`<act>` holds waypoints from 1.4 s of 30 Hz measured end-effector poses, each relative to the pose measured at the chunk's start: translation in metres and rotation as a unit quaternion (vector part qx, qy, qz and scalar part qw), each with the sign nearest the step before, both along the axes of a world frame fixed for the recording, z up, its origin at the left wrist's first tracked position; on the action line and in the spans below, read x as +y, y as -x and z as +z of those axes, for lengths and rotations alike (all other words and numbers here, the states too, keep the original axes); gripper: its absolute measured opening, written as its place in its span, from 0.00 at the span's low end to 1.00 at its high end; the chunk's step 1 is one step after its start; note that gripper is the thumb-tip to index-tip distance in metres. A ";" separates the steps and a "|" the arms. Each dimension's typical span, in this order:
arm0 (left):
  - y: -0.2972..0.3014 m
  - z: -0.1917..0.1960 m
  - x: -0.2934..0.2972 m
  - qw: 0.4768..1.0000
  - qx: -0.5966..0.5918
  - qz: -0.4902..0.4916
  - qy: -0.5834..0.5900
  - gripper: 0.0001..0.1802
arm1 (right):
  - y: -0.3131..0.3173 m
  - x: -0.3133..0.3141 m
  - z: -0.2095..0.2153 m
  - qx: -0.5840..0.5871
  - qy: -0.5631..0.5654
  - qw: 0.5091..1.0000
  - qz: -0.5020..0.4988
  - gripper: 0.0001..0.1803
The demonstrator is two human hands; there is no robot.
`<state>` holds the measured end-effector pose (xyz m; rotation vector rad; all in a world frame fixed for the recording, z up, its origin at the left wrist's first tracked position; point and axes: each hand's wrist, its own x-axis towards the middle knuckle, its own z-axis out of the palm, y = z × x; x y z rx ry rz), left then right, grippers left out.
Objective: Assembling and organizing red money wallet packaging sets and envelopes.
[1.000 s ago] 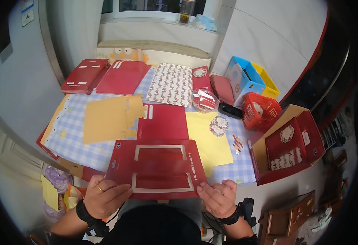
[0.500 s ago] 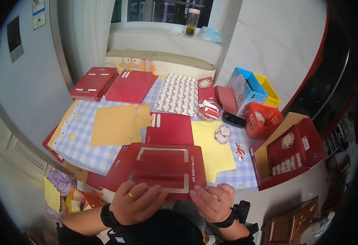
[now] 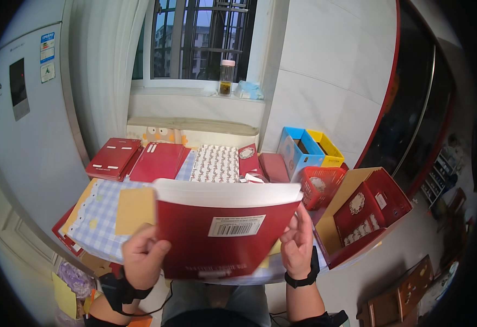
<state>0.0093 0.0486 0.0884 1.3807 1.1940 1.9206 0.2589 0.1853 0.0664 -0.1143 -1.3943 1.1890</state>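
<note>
The red folded carton (image 3: 225, 234) is held upright at the lower centre of the head view, above the near edge of the counter (image 3: 99, 218), with its white inner face turned up at the top rim and a white barcode label on the red panel facing the camera. The left hand (image 3: 143, 261) grips the carton's left edge at 9 o'clock of the panel, fingers (image 3: 154, 248) closed around the edge. The right hand (image 3: 298, 245) holds the right edge at 3 o'clock, fingers (image 3: 304, 220) partly extended and pressed against the side of the carton; a dark band sits on each wrist. Behind the carton, at 12 o'clock, a patterned sheet (image 3: 215, 163) lies flat on the counter. At 11 o'clock lie a flat red sheet stack (image 3: 158, 161) and, just beside it farther left, a stack of red folded pieces (image 3: 113, 158). A tan paper sheet (image 3: 134, 210) lies at 10 o'clock on the checked cloth, near the left hand. At 1 o'clock stand a blue bin (image 3: 298, 152) and a yellow bin (image 3: 326, 148), touching each other, with a red mesh basket (image 3: 320, 185) just in front. At 3 o'clock, a large open cardboard box (image 3: 366, 215) holds red items.
</note>
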 end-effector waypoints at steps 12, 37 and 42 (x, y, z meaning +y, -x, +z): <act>-0.006 -0.084 0.013 0.976 -0.100 -0.131 0.143 0.31 | -0.015 -0.044 -0.083 -0.081 0.249 0.964 -0.053 0.31; -0.004 -0.116 0.017 0.975 -0.104 -0.108 0.161 0.23 | -0.043 -0.033 -0.104 -0.163 0.176 0.971 -0.027 0.27; -0.003 -0.111 0.015 0.974 -0.105 -0.103 0.173 0.24 | -0.042 -0.032 -0.103 -0.163 0.166 0.972 -0.028 0.26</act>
